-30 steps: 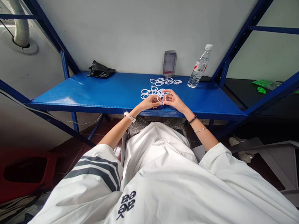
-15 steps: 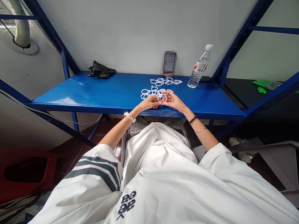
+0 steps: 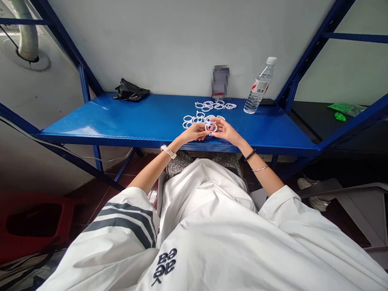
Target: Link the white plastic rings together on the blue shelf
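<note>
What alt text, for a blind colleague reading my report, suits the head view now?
A person's left hand and right hand hold a white ring near the front edge of a blue table. More white rings lie just beyond, with a black bag at back left and a water bottle at right.

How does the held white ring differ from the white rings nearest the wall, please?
The held ring is gripped by the left hand and right hand; the far rings lie on the blue table. The held ring is near the table's front, the far rings near the wall. All are white and round.
</note>
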Demonstrator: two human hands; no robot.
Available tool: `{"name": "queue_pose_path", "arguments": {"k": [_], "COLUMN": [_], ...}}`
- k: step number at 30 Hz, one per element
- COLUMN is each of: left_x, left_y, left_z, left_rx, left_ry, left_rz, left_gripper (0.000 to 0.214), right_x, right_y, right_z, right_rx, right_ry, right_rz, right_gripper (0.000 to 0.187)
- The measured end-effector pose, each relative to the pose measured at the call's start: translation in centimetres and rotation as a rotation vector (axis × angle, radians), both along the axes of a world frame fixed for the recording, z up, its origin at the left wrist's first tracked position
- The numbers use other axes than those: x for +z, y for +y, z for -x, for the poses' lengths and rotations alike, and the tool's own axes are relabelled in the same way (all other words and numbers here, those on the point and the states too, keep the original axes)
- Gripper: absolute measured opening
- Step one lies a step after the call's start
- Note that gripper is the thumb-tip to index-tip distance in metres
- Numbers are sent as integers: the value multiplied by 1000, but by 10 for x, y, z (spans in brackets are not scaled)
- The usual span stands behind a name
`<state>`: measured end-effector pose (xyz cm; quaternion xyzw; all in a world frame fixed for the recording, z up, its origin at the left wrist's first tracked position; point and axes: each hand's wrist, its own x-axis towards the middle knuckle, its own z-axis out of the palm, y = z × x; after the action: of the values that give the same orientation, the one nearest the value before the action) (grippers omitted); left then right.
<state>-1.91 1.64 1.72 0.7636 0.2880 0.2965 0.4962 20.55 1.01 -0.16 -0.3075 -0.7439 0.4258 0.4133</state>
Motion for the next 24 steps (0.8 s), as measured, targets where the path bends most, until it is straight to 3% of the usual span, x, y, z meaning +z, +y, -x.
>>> {"name": "queue_pose_path", "arguments": {"k": [24], "left_x": [2], "left_y": [-2], "left_z": [1], "left_rx": [6], "left_ry": [22], "left_rz": [-23], "left_gripper": [46], "right_x": [2], "right_y": [-2], "right_z": [1], "right_rx": [-3], "right_ry": [12], "right_rz": [18], "right_gripper": [63]}}
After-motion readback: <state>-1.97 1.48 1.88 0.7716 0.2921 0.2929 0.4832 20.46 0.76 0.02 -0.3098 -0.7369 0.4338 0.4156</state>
